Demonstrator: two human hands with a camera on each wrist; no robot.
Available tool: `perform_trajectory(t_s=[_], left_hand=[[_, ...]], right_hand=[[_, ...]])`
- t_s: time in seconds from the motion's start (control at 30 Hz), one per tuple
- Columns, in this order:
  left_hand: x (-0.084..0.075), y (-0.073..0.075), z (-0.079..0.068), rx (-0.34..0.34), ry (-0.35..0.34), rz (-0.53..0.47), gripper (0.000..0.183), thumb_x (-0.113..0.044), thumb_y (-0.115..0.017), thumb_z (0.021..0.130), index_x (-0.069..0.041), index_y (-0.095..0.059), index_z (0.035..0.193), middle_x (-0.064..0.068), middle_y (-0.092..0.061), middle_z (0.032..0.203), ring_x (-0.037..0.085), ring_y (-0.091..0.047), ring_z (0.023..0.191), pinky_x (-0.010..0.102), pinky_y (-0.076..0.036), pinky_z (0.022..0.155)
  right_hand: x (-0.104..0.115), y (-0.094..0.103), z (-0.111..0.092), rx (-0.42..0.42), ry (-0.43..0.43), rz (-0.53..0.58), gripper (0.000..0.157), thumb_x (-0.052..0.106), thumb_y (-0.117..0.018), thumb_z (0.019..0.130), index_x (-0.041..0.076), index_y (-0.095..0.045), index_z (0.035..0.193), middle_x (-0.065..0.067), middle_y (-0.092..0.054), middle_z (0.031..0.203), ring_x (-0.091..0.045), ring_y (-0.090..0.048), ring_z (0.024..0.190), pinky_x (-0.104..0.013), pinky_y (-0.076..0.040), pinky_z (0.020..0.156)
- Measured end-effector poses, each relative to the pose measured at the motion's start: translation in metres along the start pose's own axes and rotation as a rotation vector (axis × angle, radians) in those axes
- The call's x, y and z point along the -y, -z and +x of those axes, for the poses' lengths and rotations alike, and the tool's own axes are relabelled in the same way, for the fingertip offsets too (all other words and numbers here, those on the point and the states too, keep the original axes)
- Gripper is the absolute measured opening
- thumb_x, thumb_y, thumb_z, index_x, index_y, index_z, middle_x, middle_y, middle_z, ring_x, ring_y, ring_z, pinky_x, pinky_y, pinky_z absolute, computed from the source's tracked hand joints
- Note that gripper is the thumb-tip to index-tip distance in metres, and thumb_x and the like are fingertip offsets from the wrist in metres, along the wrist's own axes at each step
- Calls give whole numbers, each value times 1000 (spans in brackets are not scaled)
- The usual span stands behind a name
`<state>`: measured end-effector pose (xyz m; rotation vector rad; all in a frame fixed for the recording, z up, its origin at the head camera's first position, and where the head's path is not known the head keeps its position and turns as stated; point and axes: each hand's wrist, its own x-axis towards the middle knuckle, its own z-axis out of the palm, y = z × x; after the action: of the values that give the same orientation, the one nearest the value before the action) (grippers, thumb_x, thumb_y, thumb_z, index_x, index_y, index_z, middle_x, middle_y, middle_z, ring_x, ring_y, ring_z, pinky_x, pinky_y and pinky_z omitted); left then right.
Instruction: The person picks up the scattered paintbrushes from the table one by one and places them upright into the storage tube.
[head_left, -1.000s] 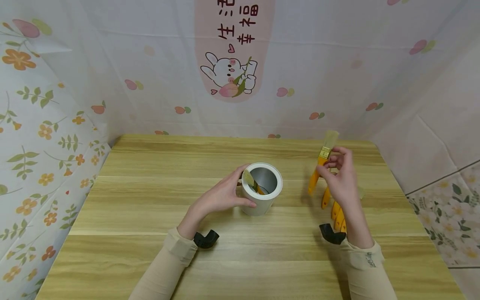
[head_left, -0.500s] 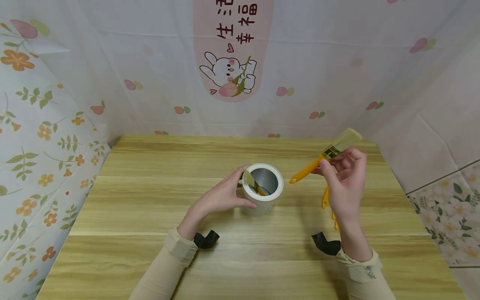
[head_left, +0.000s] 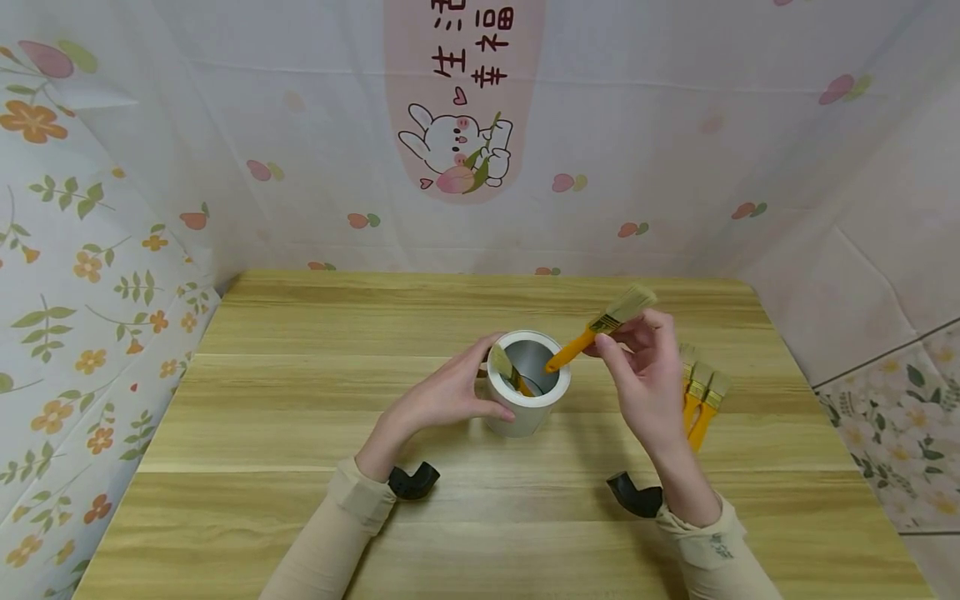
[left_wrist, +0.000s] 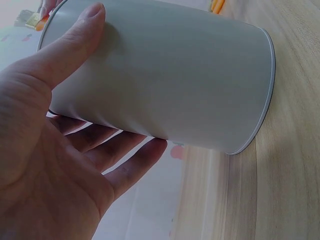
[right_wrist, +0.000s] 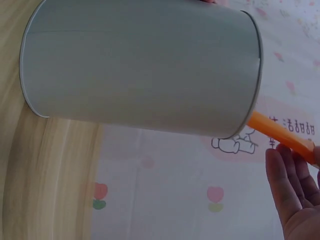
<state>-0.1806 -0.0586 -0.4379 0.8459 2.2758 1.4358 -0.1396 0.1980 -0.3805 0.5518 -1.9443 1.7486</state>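
The paintbrush [head_left: 604, 322] is pinched between thumb and fingers of the right hand [head_left: 647, 367], slanting, bristles upward, its handle end at the mouth of the can [head_left: 517, 423]. The left hand [head_left: 453, 390] holds the can's side with widely spread grip. The can stands on the table [head_left: 300, 467], another brush [head_left: 504, 363] leaning inside; three more brushes [head_left: 697, 387] lie near the right hand.
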Motion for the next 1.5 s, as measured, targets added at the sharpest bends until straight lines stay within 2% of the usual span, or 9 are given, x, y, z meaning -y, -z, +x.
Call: perform_trajectory(t_s=[0.1,0.23,0.33,0.53,0.77,1.07,1.5], left_hand=[[-1,0,0,3,4,8,103,-31,-92,77,-23,-29,159,0,-48,151,23,-52,138,45,-48,114],[-2,0,0,6,10,10,104,-32,-92,77,-23,-29,159,0,-47,152,24,-52,138,46,-48,114],[-2,0,0,9,10,8,105,-32,-92,78,-23,-28,160,0,-47,152,24,-52,139,46,-48,115],[-2,-1,0,11,1,14,104,-32,-92,78,-22,-28,160,1,-46,153,23,-51,140,45,-48,115],[-1,-2,0,11,10,22,104,-33,-91,79,-24,-27,160,-1,-47,152,22,-51,140,44,-48,115],[-2,-1,1,3,33,28,105,-34,-93,77,-25,-28,160,-1,-47,153,23,-52,140,44,-47,115],[-2,0,-1,-3,47,31,105,-34,-93,77,-28,-28,160,-2,-47,153,24,-54,138,44,-49,113]], right_hand=[[-2,-2,-2,42,-18,-151,32,-12,-61,96,-14,-45,123,-4,-66,107,-10,-70,92,-19,-61,81],[-5,-4,-5,78,-28,-334,31,-6,-66,95,-9,-50,122,-10,-67,108,-5,-68,93,-12,-57,80],[-9,-5,-6,92,-38,-407,31,-4,-70,94,-6,-54,120,-14,-69,107,-4,-66,92,-9,-54,81],[-16,-5,-8,133,-40,-526,29,1,-76,91,0,-58,113,-8,-70,95,-8,-66,84,-9,-52,80],[-21,-5,-9,179,-34,-495,37,-3,-78,87,0,-57,117,-8,-68,95,-10,-62,81,-11,-52,75],[-21,-4,-6,152,-33,-510,37,-2,-75,90,-1,-58,122,-9,-72,99,-7,-63,84,-9,-51,78],[-30,24,7,80,-146,-559,37,5,-68,98,-1,-55,132,-15,-71,106,12,-57,92,-3,-48,77]])
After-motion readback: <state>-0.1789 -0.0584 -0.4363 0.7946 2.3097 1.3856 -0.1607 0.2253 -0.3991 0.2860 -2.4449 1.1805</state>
